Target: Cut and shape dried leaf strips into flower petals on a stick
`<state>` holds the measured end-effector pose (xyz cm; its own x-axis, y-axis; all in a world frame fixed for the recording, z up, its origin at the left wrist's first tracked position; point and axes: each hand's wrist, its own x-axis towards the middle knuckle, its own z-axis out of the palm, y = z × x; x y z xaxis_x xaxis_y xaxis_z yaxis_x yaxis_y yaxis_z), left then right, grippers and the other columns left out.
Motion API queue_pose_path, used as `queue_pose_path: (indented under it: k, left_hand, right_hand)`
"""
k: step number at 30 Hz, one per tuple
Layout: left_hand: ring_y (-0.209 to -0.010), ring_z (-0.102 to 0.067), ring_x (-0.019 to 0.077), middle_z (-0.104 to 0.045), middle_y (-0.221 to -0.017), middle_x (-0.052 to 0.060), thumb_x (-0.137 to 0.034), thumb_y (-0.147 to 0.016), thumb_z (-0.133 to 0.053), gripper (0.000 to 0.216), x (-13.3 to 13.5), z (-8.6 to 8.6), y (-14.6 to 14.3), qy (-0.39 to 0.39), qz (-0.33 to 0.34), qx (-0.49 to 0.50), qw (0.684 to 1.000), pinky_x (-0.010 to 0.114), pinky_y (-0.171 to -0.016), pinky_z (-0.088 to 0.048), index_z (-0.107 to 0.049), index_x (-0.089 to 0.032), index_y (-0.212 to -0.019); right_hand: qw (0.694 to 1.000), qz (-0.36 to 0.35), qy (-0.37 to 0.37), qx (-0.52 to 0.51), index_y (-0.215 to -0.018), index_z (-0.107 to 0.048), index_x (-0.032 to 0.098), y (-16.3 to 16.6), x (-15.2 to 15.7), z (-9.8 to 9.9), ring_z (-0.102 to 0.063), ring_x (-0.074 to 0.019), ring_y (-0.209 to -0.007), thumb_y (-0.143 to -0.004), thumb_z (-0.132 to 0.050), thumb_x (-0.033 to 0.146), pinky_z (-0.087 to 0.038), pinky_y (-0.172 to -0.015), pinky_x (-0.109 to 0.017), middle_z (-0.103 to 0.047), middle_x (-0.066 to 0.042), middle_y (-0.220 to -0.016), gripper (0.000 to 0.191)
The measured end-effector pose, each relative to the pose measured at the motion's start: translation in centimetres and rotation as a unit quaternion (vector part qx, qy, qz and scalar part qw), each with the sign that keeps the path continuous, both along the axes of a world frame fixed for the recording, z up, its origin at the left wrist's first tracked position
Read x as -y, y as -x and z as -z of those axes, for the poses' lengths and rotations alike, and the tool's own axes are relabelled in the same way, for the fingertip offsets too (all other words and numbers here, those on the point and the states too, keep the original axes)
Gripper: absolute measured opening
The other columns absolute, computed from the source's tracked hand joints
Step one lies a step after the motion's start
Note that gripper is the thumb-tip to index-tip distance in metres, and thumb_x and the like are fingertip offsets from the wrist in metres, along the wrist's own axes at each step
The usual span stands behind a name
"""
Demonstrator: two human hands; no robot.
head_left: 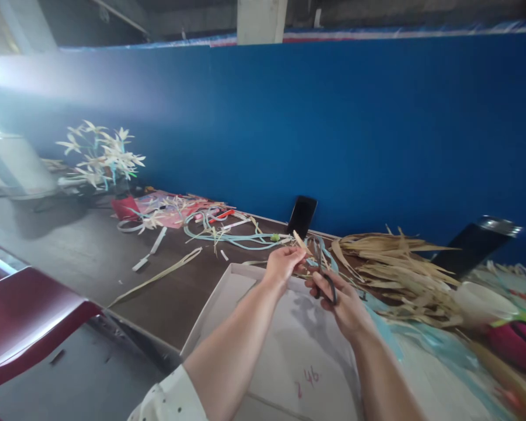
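Note:
Pinched in my left hand [286, 264] is a small piece of pale dried leaf [300, 238], its tip pointing up past the fingers. My right hand [342, 301] grips a pair of dark-handled scissors [328, 286], with the blades pointing up and away from me. Both hands nearly meet above the far edge of a shallow white box lid [263, 356] that has pink handwriting in it. Right of my hands lies a heap of dry tan leaves [398, 269]. Whether the blades touch the leaf piece I cannot make out.
A phone [302, 216] leans against the blue partition [333, 128]. Light-blue cords [232, 238] and scraps lie left of it. White leaf flowers [109, 155] stand at far left. A black bottle [476, 245] lies tilted at right, near a pink bag [517, 345]. A red chair [30, 316] stands left.

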<state>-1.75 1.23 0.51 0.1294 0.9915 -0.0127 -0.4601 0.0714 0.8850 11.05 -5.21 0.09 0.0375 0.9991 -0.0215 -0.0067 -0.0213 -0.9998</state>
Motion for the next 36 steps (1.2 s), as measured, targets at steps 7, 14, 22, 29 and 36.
queue_pose_path:
  k: [7,14,22,29,36]
  left_hand:
    - [-0.062,-0.053,0.0081,-0.063,-0.072,0.005,-0.030,-0.060,-0.070,0.021,-0.4,-0.1,0.6,0.016,0.007,0.011,1.000,0.018,-0.055,-0.040,-0.066,-0.012,-0.070]
    - [-0.069,-0.057,0.0120,-0.064,-0.075,0.007,-0.033,-0.058,-0.072,0.026,-0.4,-0.3,1.1,0.015,0.041,-0.022,0.999,0.022,-0.060,-0.043,-0.065,-0.011,-0.071]
    - [-0.065,-0.056,0.0114,-0.062,-0.068,0.005,-0.031,-0.057,-0.073,0.025,-0.5,-0.7,1.7,-0.005,0.054,-0.056,0.997,0.023,-0.061,-0.043,-0.065,-0.011,-0.071]
    - [-0.064,-0.056,0.0107,-0.063,-0.070,0.005,-0.034,-0.054,-0.075,0.031,-0.6,-0.6,1.9,-0.004,0.073,-0.058,0.996,0.025,-0.064,-0.044,-0.064,-0.011,-0.071]
    - [-0.061,-0.055,0.0097,-0.061,-0.066,0.004,-0.033,-0.052,-0.076,0.033,-0.4,-1.0,2.0,0.022,0.086,-0.042,0.995,0.024,-0.062,-0.042,-0.063,-0.009,-0.070]
  right_hand:
    - [0.997,-0.044,0.001,0.059,-0.107,-0.064,0.021,0.1,0.4,-0.4,-0.052,-0.0144,-0.066,-0.069,-0.065,0.046,-0.029,-0.045,-0.021,-0.061,-0.004,-0.074,0.045]
    - [0.996,-0.035,-0.015,0.078,-0.103,-0.066,0.019,0.1,0.4,-0.5,-0.045,-0.0107,-0.054,-0.069,-0.065,0.045,-0.030,-0.046,-0.022,-0.054,0.001,-0.060,0.042]
    - [0.997,-0.027,-0.006,0.075,-0.099,-0.067,0.016,0.0,0.2,-0.2,-0.044,-0.0106,-0.051,-0.068,-0.068,0.043,-0.029,-0.047,-0.024,-0.053,0.002,-0.055,0.041]
    - [0.995,-0.045,-0.013,0.088,-0.095,-0.067,0.017,-0.2,0.1,0.1,-0.041,-0.0090,-0.051,-0.070,-0.066,0.041,-0.028,-0.049,-0.024,-0.051,0.003,-0.055,0.035]
    - [0.993,-0.044,-0.033,0.104,-0.083,-0.069,0.016,-0.1,0.2,-0.1,-0.041,-0.0101,-0.050,-0.071,-0.065,0.043,-0.027,-0.050,-0.025,-0.050,0.002,-0.053,0.030]
